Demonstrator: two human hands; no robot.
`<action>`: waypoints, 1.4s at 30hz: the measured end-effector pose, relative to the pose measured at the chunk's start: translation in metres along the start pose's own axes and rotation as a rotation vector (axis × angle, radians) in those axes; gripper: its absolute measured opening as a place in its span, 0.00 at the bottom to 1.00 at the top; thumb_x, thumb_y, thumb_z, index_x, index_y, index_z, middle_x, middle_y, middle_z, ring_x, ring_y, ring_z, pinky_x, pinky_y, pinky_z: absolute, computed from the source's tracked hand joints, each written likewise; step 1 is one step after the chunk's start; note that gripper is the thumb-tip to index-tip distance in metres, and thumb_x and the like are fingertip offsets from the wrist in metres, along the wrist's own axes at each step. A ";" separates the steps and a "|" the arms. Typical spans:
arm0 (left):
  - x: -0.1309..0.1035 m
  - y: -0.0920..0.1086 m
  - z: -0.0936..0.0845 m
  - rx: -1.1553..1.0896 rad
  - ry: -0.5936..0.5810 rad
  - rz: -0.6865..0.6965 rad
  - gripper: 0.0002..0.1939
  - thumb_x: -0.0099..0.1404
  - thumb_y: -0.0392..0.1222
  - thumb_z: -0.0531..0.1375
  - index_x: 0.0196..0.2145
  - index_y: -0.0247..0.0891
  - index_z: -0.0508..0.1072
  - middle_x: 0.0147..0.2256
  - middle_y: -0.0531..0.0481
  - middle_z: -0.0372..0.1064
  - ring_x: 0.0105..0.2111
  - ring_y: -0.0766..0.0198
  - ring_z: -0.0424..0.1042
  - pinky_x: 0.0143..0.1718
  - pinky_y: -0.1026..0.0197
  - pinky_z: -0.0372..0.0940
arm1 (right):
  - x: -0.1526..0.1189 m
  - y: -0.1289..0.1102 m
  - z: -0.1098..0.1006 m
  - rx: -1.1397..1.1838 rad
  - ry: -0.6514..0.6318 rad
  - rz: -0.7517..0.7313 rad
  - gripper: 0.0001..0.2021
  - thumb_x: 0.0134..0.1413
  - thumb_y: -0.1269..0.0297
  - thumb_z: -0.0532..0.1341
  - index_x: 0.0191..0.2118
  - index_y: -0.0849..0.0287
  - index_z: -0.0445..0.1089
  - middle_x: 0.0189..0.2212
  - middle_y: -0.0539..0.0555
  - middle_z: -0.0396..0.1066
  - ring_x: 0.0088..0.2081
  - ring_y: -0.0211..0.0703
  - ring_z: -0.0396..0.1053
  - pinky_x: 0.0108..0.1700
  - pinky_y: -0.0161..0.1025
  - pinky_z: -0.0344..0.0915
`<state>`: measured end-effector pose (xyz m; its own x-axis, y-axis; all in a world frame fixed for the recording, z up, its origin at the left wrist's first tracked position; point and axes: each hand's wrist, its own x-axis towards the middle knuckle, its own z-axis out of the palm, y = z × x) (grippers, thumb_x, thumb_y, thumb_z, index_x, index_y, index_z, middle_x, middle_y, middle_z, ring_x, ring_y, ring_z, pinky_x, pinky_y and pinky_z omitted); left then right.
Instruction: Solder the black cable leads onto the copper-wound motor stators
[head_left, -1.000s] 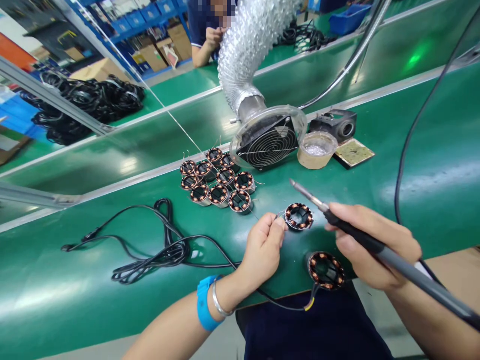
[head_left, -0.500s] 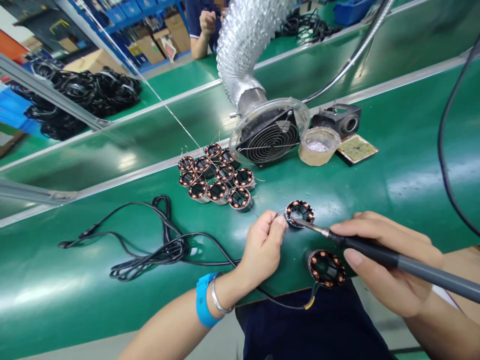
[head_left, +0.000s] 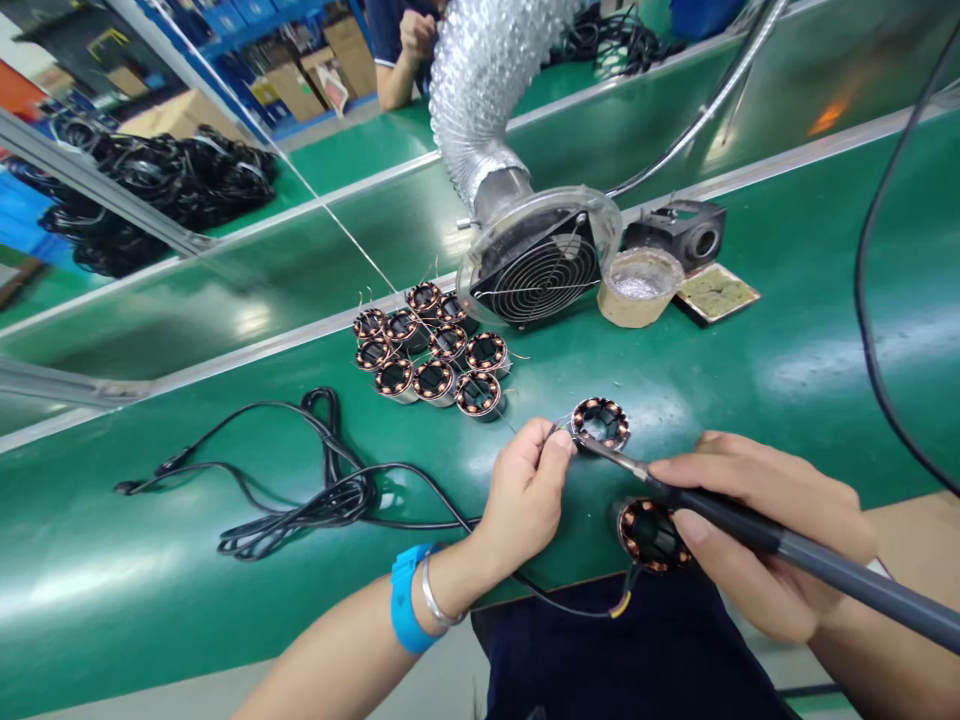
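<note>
My right hand [head_left: 772,530] is closed around a soldering iron [head_left: 739,522]. The iron's metal tip reaches the left inner edge of a motor stator [head_left: 601,424] with copper windings, lying on the green bench. My left hand [head_left: 529,485] pinches thin wire [head_left: 564,424] just left of that stator, beside the iron's tip. What exactly the wire joins there is too small to tell. Nearer to me, a second stator [head_left: 646,536] sits by the bench edge, partly hidden by my right fingers. A black cable with yellow-marked leads [head_left: 621,603] runs from it.
Several stators [head_left: 433,380] stand grouped at the back left. Behind the work are a fume extractor fan [head_left: 544,280] with a silver duct, a round solder pot [head_left: 640,285] and a square pad [head_left: 718,293]. A coiled black power cord [head_left: 330,500] lies left. Across the bench a person's hand [head_left: 417,35] shows.
The soldering iron and my right hand have shifted slightly left, with the tip moving to the stator's left edge. My left hand stays in nearly the same place, still pinching the wire.
</note>
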<state>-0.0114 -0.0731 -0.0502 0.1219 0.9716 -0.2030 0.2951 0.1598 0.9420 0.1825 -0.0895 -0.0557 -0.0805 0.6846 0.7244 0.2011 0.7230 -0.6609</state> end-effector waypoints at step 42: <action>-0.002 0.004 0.000 -0.032 -0.029 -0.024 0.15 0.72 0.49 0.52 0.31 0.37 0.65 0.20 0.59 0.53 0.22 0.70 0.51 0.24 0.65 0.49 | -0.002 -0.002 -0.003 -0.033 0.088 -0.005 0.14 0.49 0.76 0.59 0.43 0.62 0.73 0.26 0.51 0.70 0.24 0.38 0.68 0.26 0.40 0.66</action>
<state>-0.0105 -0.0741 -0.0462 0.1428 0.9619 -0.2330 0.2680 0.1890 0.9447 0.1854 -0.0924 -0.0548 0.0041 0.6694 0.7429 0.2328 0.7218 -0.6517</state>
